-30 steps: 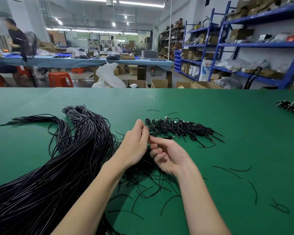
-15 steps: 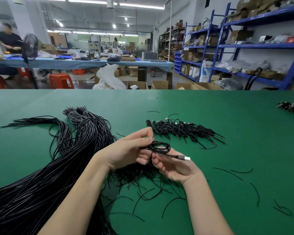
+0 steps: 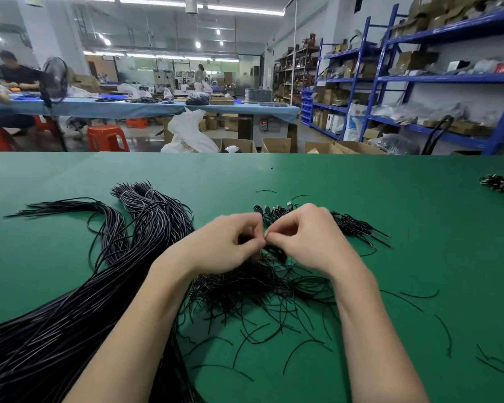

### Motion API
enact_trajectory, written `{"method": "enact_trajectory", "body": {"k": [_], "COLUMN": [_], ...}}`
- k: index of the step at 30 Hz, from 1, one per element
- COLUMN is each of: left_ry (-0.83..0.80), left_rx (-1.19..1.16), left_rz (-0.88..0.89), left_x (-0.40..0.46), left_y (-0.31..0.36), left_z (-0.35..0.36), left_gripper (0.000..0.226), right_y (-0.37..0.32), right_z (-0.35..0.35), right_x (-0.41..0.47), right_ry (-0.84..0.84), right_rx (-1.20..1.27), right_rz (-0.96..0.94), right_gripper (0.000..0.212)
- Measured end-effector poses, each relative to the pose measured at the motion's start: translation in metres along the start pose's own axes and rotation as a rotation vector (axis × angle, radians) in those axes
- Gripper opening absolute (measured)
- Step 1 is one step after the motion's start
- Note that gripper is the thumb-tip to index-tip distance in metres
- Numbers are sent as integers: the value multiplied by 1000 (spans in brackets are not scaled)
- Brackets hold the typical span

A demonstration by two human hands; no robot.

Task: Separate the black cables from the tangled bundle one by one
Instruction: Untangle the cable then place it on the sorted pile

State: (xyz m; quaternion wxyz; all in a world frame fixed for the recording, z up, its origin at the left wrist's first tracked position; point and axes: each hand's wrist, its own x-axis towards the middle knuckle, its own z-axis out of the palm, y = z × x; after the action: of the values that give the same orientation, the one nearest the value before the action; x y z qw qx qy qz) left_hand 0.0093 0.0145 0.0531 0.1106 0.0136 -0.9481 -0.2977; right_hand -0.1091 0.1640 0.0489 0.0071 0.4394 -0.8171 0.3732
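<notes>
Green table surface [image 3: 390, 199] fills the lower two thirds of the view, its far edge running straight across, with a workshop of shelves and benches behind it. Open green lies along the far edge and across most of the right side.

At the far left, a thick bundle of long black cables [image 3: 70, 301] sweeps from the near left corner up toward the middle, splitting into two fanned ends. Just right of it, in front of the person, sits a loose tangle of short black cable pieces [image 3: 245, 289]; there are too many to count.

Two bare hands meet above that tangle, fingertips touching. The left hand [image 3: 230, 242] has its fingers curled in, thumb and forefinger pinching something dark at the meeting point. The right hand [image 3: 306, 237] is curled the same way, fingertips pinched against the left hand's. What they pinch looks like a black cable, but most of it is hidden by the fingers.

Behind the hands lies one row of coiled cables with plugs [image 3: 358, 228]. Further right, about six stray cable scraps [image 3: 419, 295] lie scattered well apart. At the far right edge sits one more small pile of coiled cables [image 3: 501, 184].
</notes>
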Motion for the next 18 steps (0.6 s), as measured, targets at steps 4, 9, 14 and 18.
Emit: {"method": "enact_trajectory", "body": {"k": [4,9,14,18], "left_ry": [339,488,448,494], "left_rx": [-86,-106,-152,-149], "left_rz": [-10,-50,-56,-113], "left_x": [5,12,11,14], "left_y": [2,2,-1,-3], "left_z": [7,19,21,27], "left_gripper": [13,12,12,12], "right_y": [-3,0,11,10], "right_z": [5,9,8,13], "right_x": [1,2,0,1], "right_ry": [150,130,106,148], "right_rx": [221,323,356,273], "right_rz": [33,60,102,25], "right_gripper": [13,14,18,20]}}
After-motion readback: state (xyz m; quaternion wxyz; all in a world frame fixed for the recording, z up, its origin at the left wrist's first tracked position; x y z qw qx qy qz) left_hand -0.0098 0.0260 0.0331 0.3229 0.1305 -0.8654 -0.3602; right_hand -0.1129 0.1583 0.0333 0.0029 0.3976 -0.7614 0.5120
